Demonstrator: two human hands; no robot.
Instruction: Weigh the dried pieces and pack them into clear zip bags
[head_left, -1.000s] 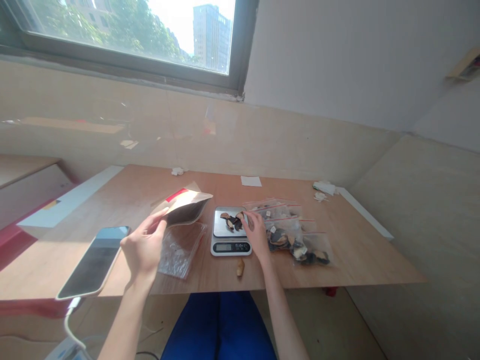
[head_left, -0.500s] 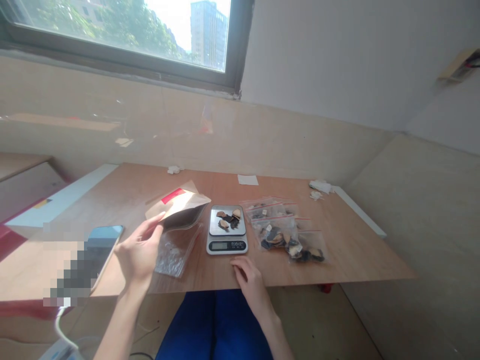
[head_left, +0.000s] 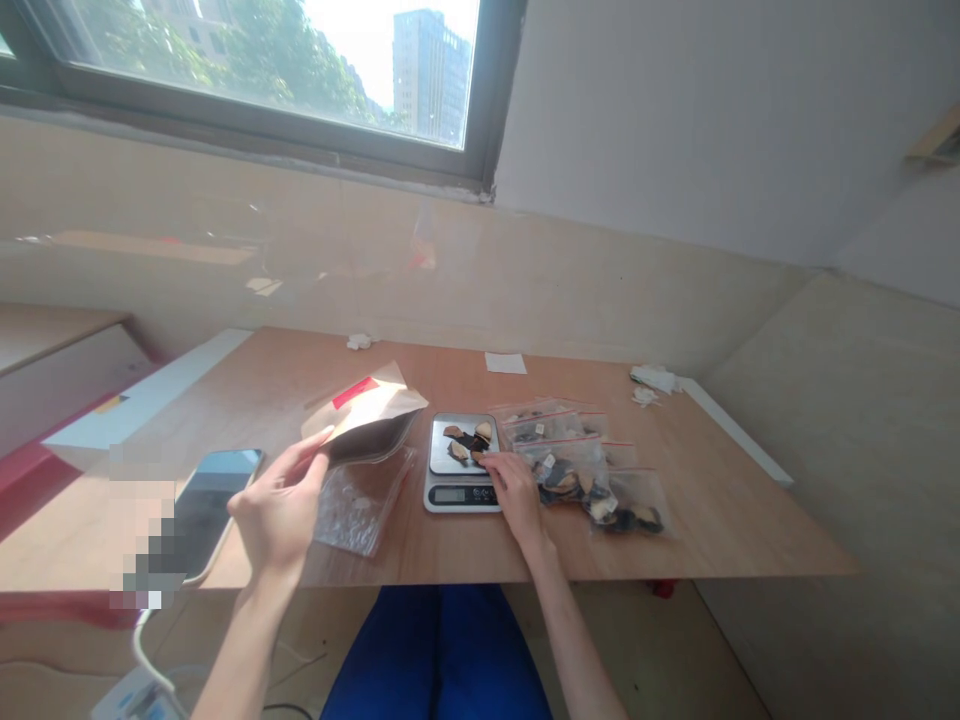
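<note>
We cannot read the digits on the scale (head_left: 454, 494) display; they are too small. The pieces (head_left: 466, 440) on its tray are also too small to identify, and the right hand (head_left: 516, 492) covers the tray's front corner. The left hand (head_left: 279, 508) hides the lower edge of the paper envelope (head_left: 367, 410). A pixelated block obscures the lower part of the phone (head_left: 225, 480). The cable (head_left: 146, 640) runs off the bottom edge.

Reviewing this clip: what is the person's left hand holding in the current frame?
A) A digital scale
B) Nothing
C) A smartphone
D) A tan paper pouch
D. The left hand grips the lower edge of the tan paper pouch, holding it over a clear plastic bag.
</note>
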